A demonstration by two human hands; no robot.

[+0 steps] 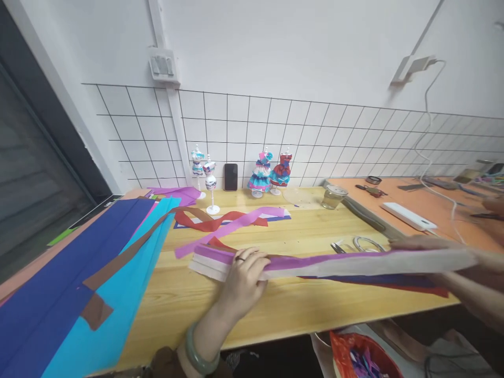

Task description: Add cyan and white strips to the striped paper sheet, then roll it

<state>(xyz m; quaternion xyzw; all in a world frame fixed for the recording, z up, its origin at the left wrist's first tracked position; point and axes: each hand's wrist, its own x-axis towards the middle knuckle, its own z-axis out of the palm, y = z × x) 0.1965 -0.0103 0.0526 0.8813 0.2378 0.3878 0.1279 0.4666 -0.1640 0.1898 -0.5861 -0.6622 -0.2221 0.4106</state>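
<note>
My left hand [244, 273], with a ring and a green bangle, curls its fingers over the left part of a stack of long crepe paper strips. A white strip [354, 264] lies on top, with a purple strip [289, 261] along its far edge. Dark blue strips [378, 280] and a red strip show underneath. At the right end my right hand [429, 244] is blurred and partly hidden behind the white strip, closed around it. Just beyond the stack lie a loose pink-purple strip [232, 226], a red strip [208, 223] and a brown strip [137, 247].
Large blue sheets [74, 252] and turquoise sheets [129, 283] cover the left side. Small dress forms [211, 184], a phone [231, 177] and a glass jar [334, 197] stand at the back. Scissors [336, 248] and tape [368, 244] lie near my right hand. Another person's hand [494, 203] shows far right.
</note>
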